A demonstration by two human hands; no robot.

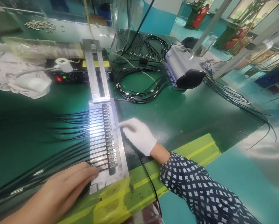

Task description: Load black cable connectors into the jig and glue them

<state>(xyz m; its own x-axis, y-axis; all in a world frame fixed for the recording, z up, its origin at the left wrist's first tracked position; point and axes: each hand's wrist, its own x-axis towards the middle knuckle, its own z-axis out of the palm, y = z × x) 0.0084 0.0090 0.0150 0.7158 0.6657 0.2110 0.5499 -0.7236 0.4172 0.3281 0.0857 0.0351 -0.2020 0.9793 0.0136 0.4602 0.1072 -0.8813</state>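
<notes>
While the bare left hand [60,189] is lying flat, fingers together, its fingertips are pressing on the near end of the metal jig [107,137], which is sitting mid-bench. The gloved right hand [139,135], fingers extended, is touching the jig's right edge. Black cables [48,137] are fanning leftward from the jig's slots across the green bench [188,112].

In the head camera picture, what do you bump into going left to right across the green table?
White cloth → left hand → metal jig with wires → gloved right hand → grey machine.
</notes>
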